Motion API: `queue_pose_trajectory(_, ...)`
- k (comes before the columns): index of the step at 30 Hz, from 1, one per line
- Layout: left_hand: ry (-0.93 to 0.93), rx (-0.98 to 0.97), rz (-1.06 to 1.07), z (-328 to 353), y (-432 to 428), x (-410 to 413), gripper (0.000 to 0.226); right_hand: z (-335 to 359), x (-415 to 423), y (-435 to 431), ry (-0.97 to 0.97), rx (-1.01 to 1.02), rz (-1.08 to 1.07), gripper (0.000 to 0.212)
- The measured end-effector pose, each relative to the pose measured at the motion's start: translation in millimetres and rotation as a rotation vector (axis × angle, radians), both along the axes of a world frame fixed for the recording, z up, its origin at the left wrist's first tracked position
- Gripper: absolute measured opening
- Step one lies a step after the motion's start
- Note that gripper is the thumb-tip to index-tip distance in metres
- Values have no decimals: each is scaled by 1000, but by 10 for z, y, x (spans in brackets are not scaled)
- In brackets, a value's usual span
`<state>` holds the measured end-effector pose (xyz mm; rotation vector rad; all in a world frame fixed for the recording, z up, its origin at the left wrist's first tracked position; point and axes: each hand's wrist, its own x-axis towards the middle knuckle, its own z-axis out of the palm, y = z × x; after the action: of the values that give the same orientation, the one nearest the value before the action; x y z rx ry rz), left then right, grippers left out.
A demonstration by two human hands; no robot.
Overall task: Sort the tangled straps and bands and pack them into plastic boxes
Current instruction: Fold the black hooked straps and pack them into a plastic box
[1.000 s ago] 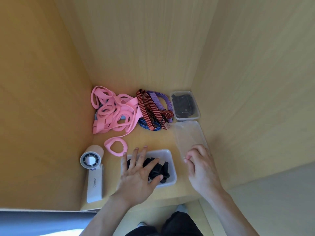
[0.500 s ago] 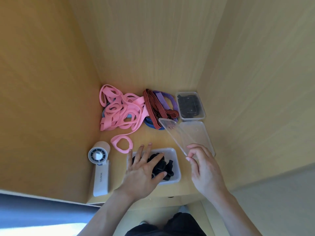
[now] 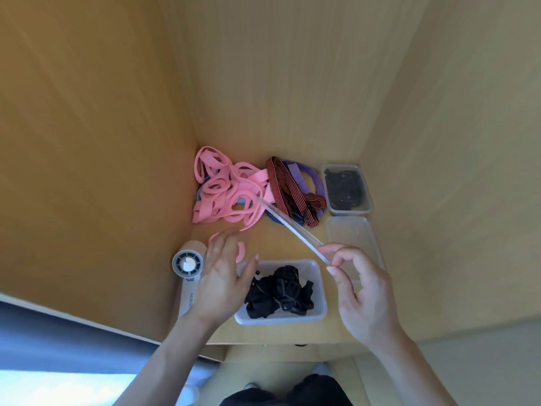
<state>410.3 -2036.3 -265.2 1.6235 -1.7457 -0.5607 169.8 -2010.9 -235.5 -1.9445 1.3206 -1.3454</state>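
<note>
A clear plastic box (image 3: 320, 315) near the table's front edge holds a bundle of black straps (image 3: 278, 291). My right hand (image 3: 360, 291) pinches a clear lid (image 3: 289, 225) by its near edge, tilted up on edge above the table. My left hand (image 3: 222, 276) hovers with straight fingers at the box's left rim. Behind lie tangled pink bands (image 3: 228, 191), red-and-black striped straps (image 3: 288, 189), a purple band (image 3: 307, 177) and a blue band (image 3: 275, 218). One pink loop (image 3: 241, 250) is partly hidden by my left hand.
A second clear box (image 3: 347, 190) with black straps stands at the back right; another clear lid or box (image 3: 351, 238) lies in front of it. A white handheld fan (image 3: 187, 271) lies at the left. Wooden walls close in the left, back and right.
My right hand has lifted the clear lid off the table and tilted it up on edge. My left hand has come off the black straps and moved left of the box.
</note>
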Motion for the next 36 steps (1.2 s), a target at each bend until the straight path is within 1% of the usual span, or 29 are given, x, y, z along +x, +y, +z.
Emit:
queue_pose_trajectory(1, 36, -5, 19, 29, -21, 25, 34, 24, 21, 16, -6, 14, 23, 15)
queue_pose_trajectory(4, 186, -3, 39, 123, -86, 93, 58, 96, 86, 59, -12, 65, 103, 15)
queue_pose_trajectory(5, 206, -12, 31, 154, -101, 102, 60, 112, 103, 66, -13, 77, 122, 16)
queue_pose_trajectory(6, 224, -29, 23, 177, -113, 116, 56, 123, 118, 69, -18, 84, 134, 16)
queue_pose_trajectory(8, 267, -63, 55, 203, -113, 146, 36, 132, 136, 53, -51, 95, 138, 14)
queue_pose_trajectory(11, 357, -55, 119, 199, -94, 203, 11, 127, 130, -5, -168, 92, 89, 11)
queue_pose_trajectory(13, 410, -19, 107, 182, -59, 217, 12, 143, 123, -66, -279, 82, 23, 15)
queue_pose_trajectory(15, 503, 31, 100, 161, -23, 209, 14, 167, 123, -126, -354, 93, -24, 17)
queue_pose_trajectory(17, 599, 102, 104, 123, 3, 208, 11, 176, 134, -170, -374, 119, -34, 19)
queue_pose_trajectory(20, 623, 165, 114, 49, 40, 220, 12, 156, 181, -222, -388, 168, -81, 28)
queue_pose_trajectory(23, 682, 236, 85, 5, 74, 229, 11, 68, 203, -280, -430, 240, -165, 26)
queue_pose_trajectory(27, 662, 285, 94, -67, 80, 252, 17, -198, 190, -319, -422, 337, -254, 20)
queue_pose_trajectory(29, 624, 281, 110, -101, 81, 245, 17, -362, 184, -314, -412, 395, -277, 18)
queue_pose_trajectory(31, 563, 255, 111, -145, 96, 243, 40, -509, 186, -303, -360, 436, -294, 19)
queue_pose_trajectory(32, 522, 240, 97, -166, 107, 243, 49, -568, 189, -298, -327, 447, -308, 20)
queue_pose_trajectory(33, 477, 228, 79, -187, 124, 236, 53, -616, 195, -297, -299, 457, -325, 22)
queue_pose_trajectory(36, 333, 208, 63, -255, 181, 202, 42, -693, 217, -313, -215, 474, -366, 24)
